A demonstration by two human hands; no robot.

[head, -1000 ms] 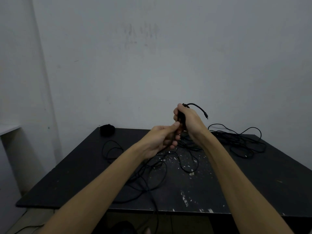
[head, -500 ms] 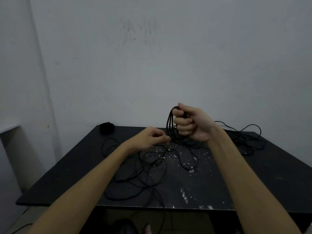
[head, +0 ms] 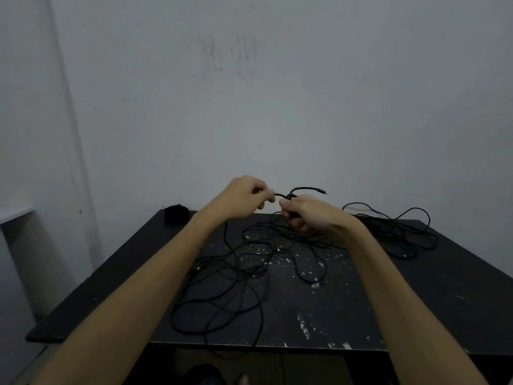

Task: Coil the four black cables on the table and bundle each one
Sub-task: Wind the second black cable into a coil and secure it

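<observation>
Head | hands pinch cable above table | far edge

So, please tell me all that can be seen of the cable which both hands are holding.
The cable is thin, black and looks rubber-coated. It is held up above the table. The left hand pinches one stretch of it; the right hand grips a folded bunch of its loops. A short free end arches out to the right and finishes in a small plug. Below the right hand it drops into loose black cables on the table, where its course cannot be told apart.
</observation>
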